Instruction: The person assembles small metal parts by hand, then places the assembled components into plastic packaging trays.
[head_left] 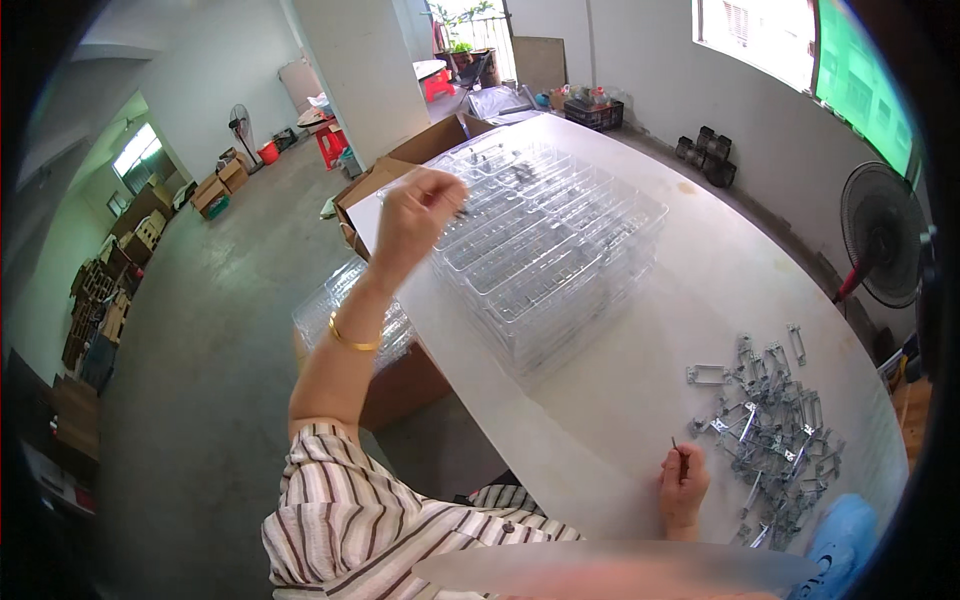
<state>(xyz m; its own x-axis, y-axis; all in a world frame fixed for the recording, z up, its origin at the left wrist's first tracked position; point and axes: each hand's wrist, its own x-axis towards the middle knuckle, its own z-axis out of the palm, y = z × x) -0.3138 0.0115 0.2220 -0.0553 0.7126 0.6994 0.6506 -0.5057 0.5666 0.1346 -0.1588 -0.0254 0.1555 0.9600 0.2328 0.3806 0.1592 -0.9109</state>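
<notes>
My left hand (425, 208) is raised over the near left edge of a stack of clear plastic trays (575, 310). Its fingers are pinched on a small dark piece (462, 212), whose kind I cannot make out. The top tray has long compartments, and small metal parts (522, 172) show in some of them. Lower right, my right hand (684, 488) rests by the table, closed around a thin dark rod-like piece (674, 443) that sticks up past the fingers. Just to its right lies a loose heap of small silvery metal brackets (775, 430).
The white table (600, 440) has a curved right side. Open cardboard boxes (420, 145) stand beyond its left edge, and more clear trays (345, 285) sit below it. A black fan (880, 240) stands at right. A blue plastic item (845, 540) lies at the lower right.
</notes>
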